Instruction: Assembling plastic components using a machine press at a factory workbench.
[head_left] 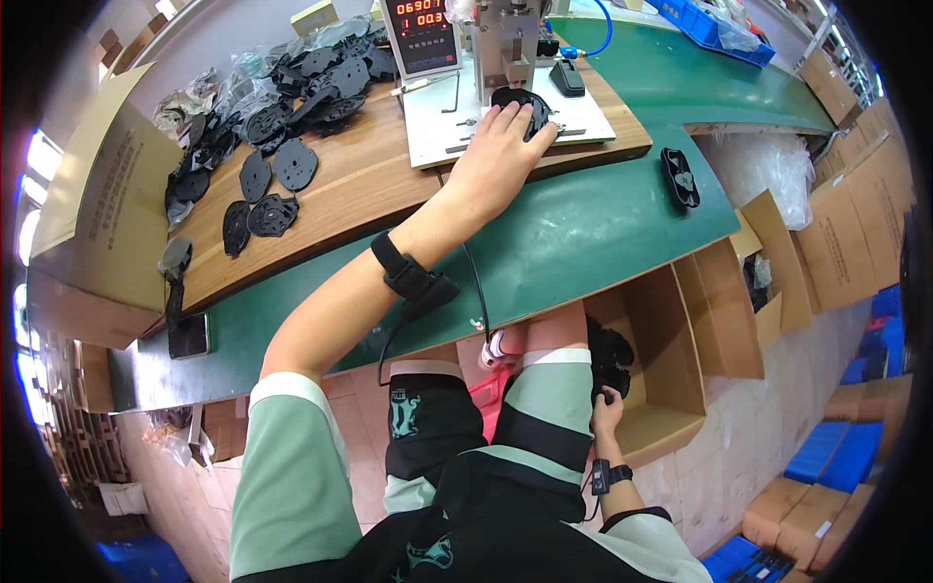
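Observation:
My left hand [498, 160] reaches over the bench to a small press [503, 49]. Its fingers and thumb hold a round black plastic part [530, 98] on the white base plate [428, 136], covering much of it. Down beside my thigh, my right hand [608, 413] is closed on the edge of a black plastic part [606, 393] at an open cardboard box [671, 350]. More black parts [612, 355] lie in that box, partly hidden by my leg. Both wrists wear black straps with small devices.
Loose black plates [294, 165] and a heap of them [326, 83] cover the wooden board's left. A display box [420, 34] stands beside the press. A black part [680, 179] lies on the green bench, with a phone [190, 336] at left and a blue tray [714, 29] far right.

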{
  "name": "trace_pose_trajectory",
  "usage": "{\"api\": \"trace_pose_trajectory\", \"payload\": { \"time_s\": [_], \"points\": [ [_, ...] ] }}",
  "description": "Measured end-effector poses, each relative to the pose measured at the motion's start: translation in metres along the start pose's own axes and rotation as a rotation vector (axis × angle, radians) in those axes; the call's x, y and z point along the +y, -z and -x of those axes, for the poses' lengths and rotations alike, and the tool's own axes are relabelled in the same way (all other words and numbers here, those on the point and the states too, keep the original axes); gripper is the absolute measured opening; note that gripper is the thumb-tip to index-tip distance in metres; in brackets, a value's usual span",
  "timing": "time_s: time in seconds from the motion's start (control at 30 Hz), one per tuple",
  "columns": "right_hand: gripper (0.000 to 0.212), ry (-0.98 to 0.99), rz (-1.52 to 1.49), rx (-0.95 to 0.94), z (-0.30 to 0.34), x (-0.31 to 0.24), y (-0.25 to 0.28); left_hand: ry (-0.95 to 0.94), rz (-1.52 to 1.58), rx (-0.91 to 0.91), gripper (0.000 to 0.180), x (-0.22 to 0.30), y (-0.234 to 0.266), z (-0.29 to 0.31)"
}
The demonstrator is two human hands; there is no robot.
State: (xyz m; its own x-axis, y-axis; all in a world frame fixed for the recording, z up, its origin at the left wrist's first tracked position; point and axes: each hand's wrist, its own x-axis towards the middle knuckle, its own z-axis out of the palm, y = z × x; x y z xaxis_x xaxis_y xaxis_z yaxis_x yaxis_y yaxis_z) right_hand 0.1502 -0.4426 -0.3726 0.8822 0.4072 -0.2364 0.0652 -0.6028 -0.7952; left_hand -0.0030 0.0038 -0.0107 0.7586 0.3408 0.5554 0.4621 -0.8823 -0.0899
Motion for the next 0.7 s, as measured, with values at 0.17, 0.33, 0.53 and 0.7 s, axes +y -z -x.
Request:
{"api": "trace_pose_trajectory", "payload": {
  "time_s": [0.17,0.33,0.53,0.7],
  "points": [
    [0.028,-0.074,-0.01,-0.212,-0.016,0.066,-0.014,-0.011,0.051,-0.007,0.049,0.002,0.003,-0.004],
    [0.036,-0.201,0.056,-0.293,-0.025,0.056,-0.031,-0.046,-0.032,-0.008,0.05,-0.003,0.008,-0.003],
    [0.038,-0.389,-0.169,-0.459,-0.047,0.062,-0.027,0.002,0.169,0.026,0.049,-0.001,0.013,-0.015],
    [0.025,0.127,-0.142,-0.167,-0.033,-0.068,-0.024,-0.028,0.209,0.019,0.043,-0.016,0.017,0.0]
  ]
}}
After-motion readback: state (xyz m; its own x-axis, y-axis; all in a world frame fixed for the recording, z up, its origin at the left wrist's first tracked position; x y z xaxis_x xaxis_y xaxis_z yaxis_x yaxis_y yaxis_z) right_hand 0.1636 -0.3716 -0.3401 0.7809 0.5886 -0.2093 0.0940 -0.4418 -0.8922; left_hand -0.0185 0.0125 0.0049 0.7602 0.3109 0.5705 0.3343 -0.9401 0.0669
